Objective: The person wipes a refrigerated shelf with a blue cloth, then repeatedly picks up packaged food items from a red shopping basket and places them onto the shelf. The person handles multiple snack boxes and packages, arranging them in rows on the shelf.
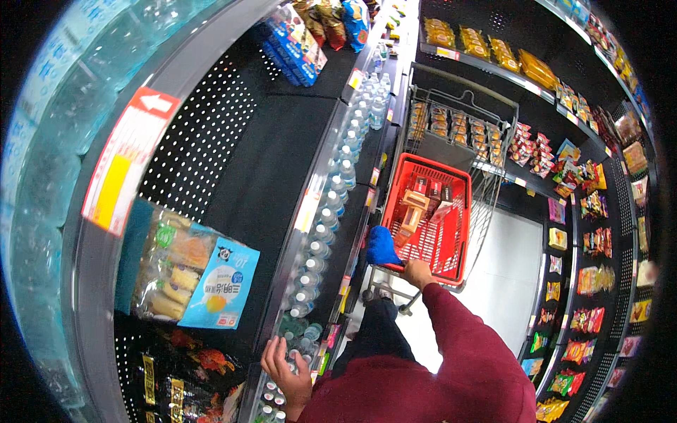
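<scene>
My left hand [288, 370] is over the lower shelf at the left, fingers apart, beside the caps of several clear plastic water bottles [321, 243]. Whether its fingertips touch a bottle is hard to see. My right hand [417, 273] is closed at the near rim of a red plastic shopping basket [462, 211], against a bright blue soft-looking thing [381, 247] whose kind I cannot make out. Inside the basket lie a tan and brown carton [412, 213] and some dark red boxes [438, 194]. A grey metal shopping cart [486, 109] carries the basket.
Above the bottles, a shelf holds a pack of sandwich bread [190, 275] and a blue box [296, 49]. Large bluish bottles [84, 106] line the far left. Shelves of packaged snacks [589, 282] run along the right. White floor [511, 261] shows right of the cart.
</scene>
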Motion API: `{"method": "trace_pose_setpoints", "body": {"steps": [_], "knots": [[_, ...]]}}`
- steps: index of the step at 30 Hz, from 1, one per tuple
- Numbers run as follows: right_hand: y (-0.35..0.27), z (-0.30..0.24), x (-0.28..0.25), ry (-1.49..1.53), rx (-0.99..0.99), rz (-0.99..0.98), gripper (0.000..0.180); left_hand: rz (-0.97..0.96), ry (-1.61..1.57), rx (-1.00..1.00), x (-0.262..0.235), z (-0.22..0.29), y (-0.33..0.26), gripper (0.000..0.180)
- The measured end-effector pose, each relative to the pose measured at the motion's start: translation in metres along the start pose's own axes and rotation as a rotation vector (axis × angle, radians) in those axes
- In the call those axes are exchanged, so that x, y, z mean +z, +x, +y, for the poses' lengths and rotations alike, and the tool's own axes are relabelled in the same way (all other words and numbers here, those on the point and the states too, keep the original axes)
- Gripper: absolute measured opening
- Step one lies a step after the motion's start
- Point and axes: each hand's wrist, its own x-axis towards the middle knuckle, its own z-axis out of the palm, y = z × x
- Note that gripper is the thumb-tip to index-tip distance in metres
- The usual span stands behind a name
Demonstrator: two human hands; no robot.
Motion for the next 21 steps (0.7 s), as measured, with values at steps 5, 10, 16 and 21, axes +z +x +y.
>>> {"method": "trace_pose_setpoints", "body": {"steps": [5,10,16,21], "knots": [[0.021,0.017,-0.013,-0.028,-0.009,0.054,0.029,-0.047,0.061,0.005,0.005,-0.004,-0.005,0.045],[0.036,0.027,-0.022,0.013,-0.072,0.153,0.024,-0.035,0.074,0.027,0.010,0.001,0.003,0.039],[0.061,0.059,-0.017,-0.062,-0.028,0.172,0.028,-0.089,0.042,0.104,0.019,0.014,0.027,0.043],[0.059,0.040,-0.054,-0.019,-0.004,0.057,0.031,-0.058,0.029,0.170,0.029,0.041,0.071,0.045]]}}
